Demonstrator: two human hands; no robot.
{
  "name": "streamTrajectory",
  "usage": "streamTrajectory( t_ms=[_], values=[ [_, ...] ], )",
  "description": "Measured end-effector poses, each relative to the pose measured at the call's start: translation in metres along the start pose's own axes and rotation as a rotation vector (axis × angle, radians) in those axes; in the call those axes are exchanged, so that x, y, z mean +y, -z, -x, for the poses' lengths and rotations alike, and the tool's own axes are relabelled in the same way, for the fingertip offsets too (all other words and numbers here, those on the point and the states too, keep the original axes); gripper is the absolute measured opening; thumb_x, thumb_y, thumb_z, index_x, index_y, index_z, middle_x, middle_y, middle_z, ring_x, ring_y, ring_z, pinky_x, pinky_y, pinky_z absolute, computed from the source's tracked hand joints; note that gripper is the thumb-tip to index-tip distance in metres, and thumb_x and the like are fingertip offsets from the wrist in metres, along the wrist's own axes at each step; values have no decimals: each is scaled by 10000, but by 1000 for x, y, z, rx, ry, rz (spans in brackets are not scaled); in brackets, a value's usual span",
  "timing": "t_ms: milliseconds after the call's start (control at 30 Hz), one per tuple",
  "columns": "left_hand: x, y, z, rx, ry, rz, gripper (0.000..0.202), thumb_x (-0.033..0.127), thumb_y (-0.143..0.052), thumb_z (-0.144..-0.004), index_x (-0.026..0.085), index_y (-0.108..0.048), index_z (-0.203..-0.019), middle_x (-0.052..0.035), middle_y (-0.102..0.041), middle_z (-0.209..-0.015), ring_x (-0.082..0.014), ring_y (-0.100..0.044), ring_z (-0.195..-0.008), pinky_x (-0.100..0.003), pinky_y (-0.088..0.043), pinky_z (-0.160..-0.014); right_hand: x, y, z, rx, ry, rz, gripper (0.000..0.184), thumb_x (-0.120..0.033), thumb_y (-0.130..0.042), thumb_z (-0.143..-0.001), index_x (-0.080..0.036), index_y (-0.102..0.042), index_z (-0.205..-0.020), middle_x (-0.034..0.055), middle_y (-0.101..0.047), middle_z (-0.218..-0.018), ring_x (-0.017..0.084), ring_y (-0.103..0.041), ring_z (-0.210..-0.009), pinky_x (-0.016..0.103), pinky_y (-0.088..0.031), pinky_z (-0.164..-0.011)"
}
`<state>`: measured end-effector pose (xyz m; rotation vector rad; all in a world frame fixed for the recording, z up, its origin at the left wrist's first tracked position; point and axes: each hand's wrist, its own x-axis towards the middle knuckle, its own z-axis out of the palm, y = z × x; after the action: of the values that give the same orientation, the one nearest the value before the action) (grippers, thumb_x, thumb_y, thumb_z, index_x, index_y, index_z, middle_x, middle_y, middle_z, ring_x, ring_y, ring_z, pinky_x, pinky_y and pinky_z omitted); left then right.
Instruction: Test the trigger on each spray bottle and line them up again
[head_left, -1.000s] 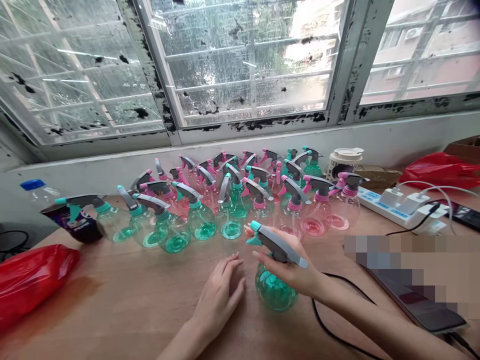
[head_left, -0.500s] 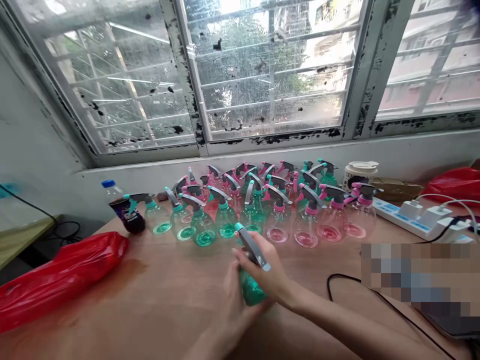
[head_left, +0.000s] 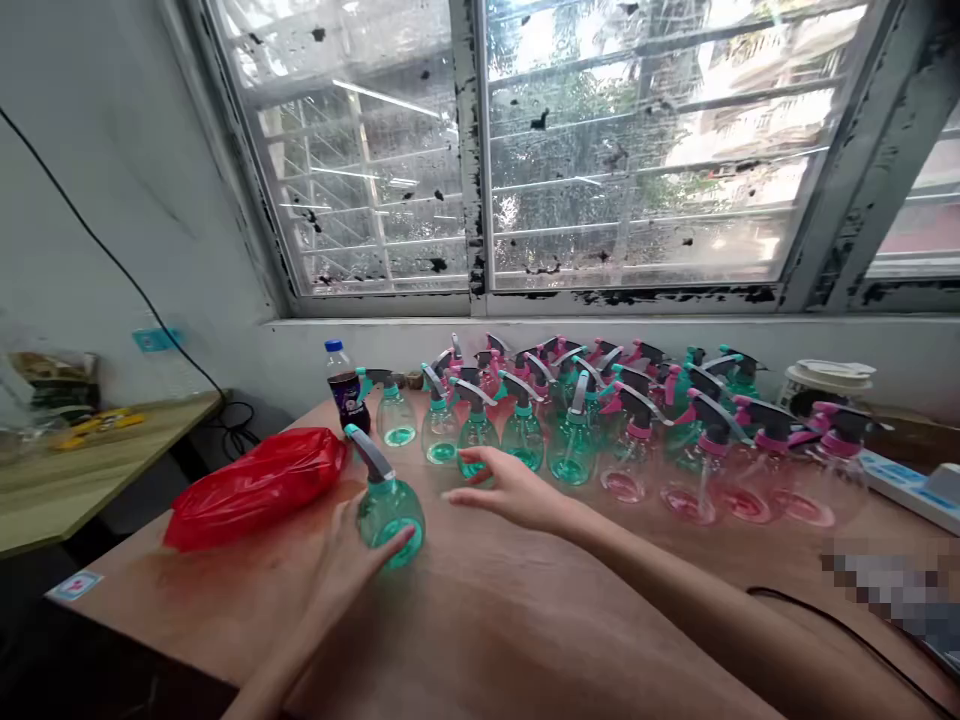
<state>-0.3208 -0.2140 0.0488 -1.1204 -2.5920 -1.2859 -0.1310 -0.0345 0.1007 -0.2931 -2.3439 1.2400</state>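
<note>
My left hand (head_left: 346,562) is wrapped round the body of a teal spray bottle (head_left: 387,507) with a grey trigger head, standing on the wooden table (head_left: 480,640) near its left side. My right hand (head_left: 510,488) hovers open just to the right of it, fingers stretched out, holding nothing. Behind both hands stand several teal spray bottles (head_left: 522,432) and several pink ones (head_left: 690,470), packed in rows under the window.
A red plastic bag (head_left: 259,482) lies left of the held bottle. A dark soda bottle (head_left: 346,388) with a blue cap stands at the back left. A white lidded cup (head_left: 823,384) and a power strip (head_left: 911,482) sit at the right. A black cable (head_left: 840,618) crosses the front right.
The teal bottle passed from my right hand to my left and moved left across the table. My right hand let go and opened. The view swung left.
</note>
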Motion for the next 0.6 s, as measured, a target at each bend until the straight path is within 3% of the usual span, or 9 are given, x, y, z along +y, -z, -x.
streamTrajectory(
  t_ms=[67,167,267,367,500,600],
  values=[
    [-8,3,-16,17,10,1,857,645,-723,-574,116,-532,-1220,-196,-553,-1237,-410,-522,-1220,-507,-387,-1032,-2,-5,-21,58,-15,19,530,-435,-690,-827,-159,-579,-1265,167,-620,-1264,225,-694,-877,343,-597,-655],
    [-12,-3,-39,10,-21,31,847,603,-751,-590,146,-501,-1258,-182,-554,-1285,-384,-507,-1249,-486,-374,-1047,-6,-16,-50,107,-25,46,397,-351,-635,-876,-143,-598,-1212,166,-654,-1186,188,-694,-713,260,-539,-437],
    [-10,-14,-59,3,-63,86,801,541,-757,-652,159,-467,-1293,-175,-561,-1321,-360,-536,-1233,-467,-405,-1023,-13,-31,-70,112,-31,82,418,-368,-650,-862,-135,-597,-1204,175,-662,-1173,183,-692,-621,254,-500,-385],
    [-9,-22,-74,-13,-103,146,759,516,-780,-657,192,-494,-1281,-146,-600,-1302,-361,-548,-1227,-476,-411,-1017,-16,-48,-85,119,-42,131,501,-398,-708,-815,-138,-585,-1225,190,-660,-1191,231,-718,-691,312,-555,-521],
    [-15,-21,-84,-38,-129,229,757,579,-798,-610,208,-574,-1231,-121,-622,-1295,-371,-548,-1227,-466,-424,-1014,-12,-66,-101,157,-57,187,583,-389,-723,-802,-104,-546,-1278,218,-642,-1214,348,-659,-1062,418,-533,-843],
    [-28,-14,-90,-30,-100,301,657,701,-540,-802,185,-611,-1201,-117,-649,-1258,-336,-587,-1192,-427,-481,-958,-5,-74,-109,164,-61,194,666,-443,-728,-783,-94,-516,-1309,209,-640,-1215,354,-608,-1154,419,-492,-918]
  ],
)
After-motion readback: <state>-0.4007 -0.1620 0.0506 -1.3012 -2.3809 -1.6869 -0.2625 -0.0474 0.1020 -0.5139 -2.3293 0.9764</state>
